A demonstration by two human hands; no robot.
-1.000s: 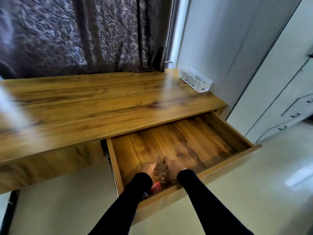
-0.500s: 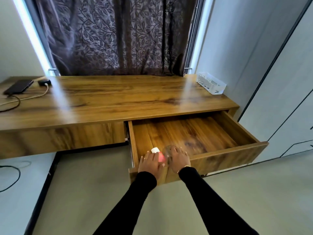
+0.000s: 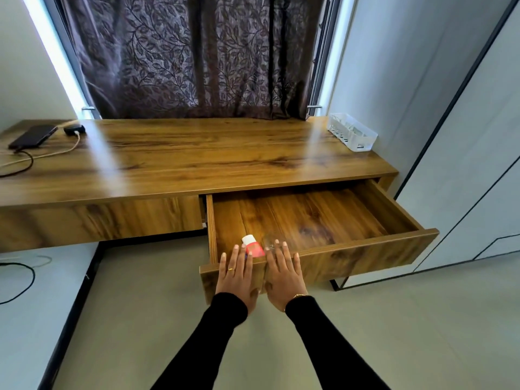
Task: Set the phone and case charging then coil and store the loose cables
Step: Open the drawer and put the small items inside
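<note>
My fingers lie straight and flat, holding nothing: my left hand [image 3: 237, 277] and right hand [image 3: 282, 274] press side by side on the front panel of the open drawer [image 3: 365, 257]. Just past my fingertips, inside its near left corner, a pink-and-white bottle [image 3: 252, 246] lies beside a blurred clear object [image 3: 273, 240]. Farther back on the table [image 3: 197, 161], the phone [image 3: 33, 135] and dark case [image 3: 74, 128] sit at the far left with cables [image 3: 42, 156] running off them, and a white basket [image 3: 351, 135] stands at the far right.
</note>
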